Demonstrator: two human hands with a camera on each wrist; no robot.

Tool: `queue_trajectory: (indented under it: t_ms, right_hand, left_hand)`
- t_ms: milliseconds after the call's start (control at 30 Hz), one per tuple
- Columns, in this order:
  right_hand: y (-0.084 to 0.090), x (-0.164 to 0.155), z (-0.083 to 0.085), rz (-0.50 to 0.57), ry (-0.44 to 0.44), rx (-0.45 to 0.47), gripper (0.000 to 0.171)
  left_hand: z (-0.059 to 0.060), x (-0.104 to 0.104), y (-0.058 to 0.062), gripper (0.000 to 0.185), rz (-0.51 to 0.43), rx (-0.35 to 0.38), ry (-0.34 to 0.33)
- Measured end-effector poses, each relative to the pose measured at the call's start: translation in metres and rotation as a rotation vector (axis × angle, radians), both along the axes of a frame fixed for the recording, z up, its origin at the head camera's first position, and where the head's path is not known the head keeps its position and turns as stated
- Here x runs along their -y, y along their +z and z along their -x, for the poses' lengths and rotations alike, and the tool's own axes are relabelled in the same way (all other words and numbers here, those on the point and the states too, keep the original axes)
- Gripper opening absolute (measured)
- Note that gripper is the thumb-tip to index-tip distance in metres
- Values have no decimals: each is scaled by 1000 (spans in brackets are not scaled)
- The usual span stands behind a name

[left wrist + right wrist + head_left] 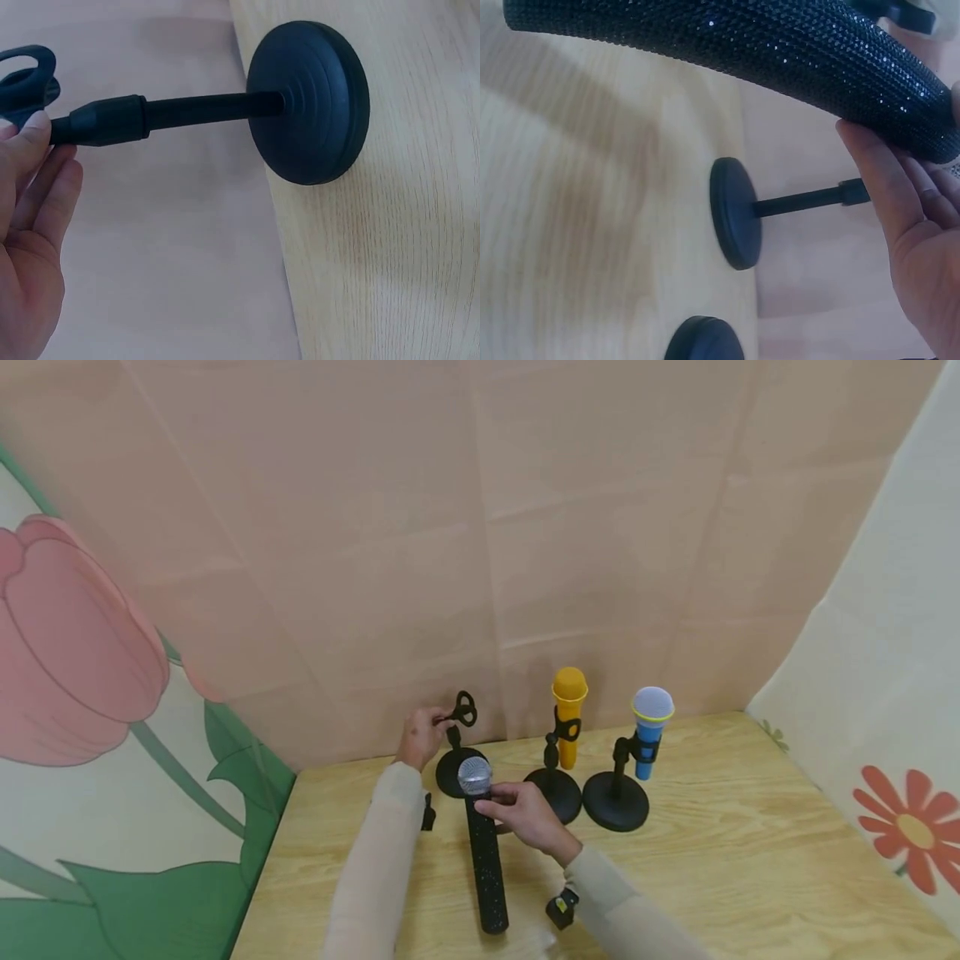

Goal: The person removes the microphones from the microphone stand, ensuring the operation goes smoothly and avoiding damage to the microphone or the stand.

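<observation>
Head view read as clock face. Pink tulip print (86,643) seen at 9. Left hand (422,739) placed at 7; neck of left black stand (448,774) pinched between thumb and fingers, just under the clip. Stand's round base seen at 6:30, partly covered by the black microphone (486,860). Microphone located at 6, sparkly handle, silver mesh head pointed toward 12, tail toward 6; held raised over the wooden table (720,860). Its upper handle, just below the head, is grasped by thumb and fingers of the right hand (528,814), near 5. Orange microphone (571,707) at 4, held upright in clip of middle black stand (561,795), base at 5. Blue microphone (651,732), white head, yellow ring, clipped upright just before 4 in right black stand (617,806). Red flower print (915,831) seen between 3 and 4.
</observation>
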State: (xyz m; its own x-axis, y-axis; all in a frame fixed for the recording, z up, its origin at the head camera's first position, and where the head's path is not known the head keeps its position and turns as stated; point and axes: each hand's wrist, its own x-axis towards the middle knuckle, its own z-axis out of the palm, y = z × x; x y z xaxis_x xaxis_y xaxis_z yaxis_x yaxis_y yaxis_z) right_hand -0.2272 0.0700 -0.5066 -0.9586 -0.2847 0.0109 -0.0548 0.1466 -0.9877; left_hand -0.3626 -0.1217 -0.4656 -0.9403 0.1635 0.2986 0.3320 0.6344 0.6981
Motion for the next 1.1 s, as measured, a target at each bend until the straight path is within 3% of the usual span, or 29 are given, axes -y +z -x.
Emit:
queue_trajectory:
  t_ms: [167,600,867,1100]
  right_hand:
    - [-9,2,2,0,-15,32,41]
    - [-24,9,6,-37,-90,120,43]
    - [-34,11,9,-43,-108,142,40]
    - [-41,13,12,-75,-140,178,41]
  left_hand:
    - [1,0,1,17,-1,-23,2]
    - [6,1,4,18,-10,12,42]
    - [7,1,6,17,3,-20,63]
    - [9,0,9,18,29,12,102]
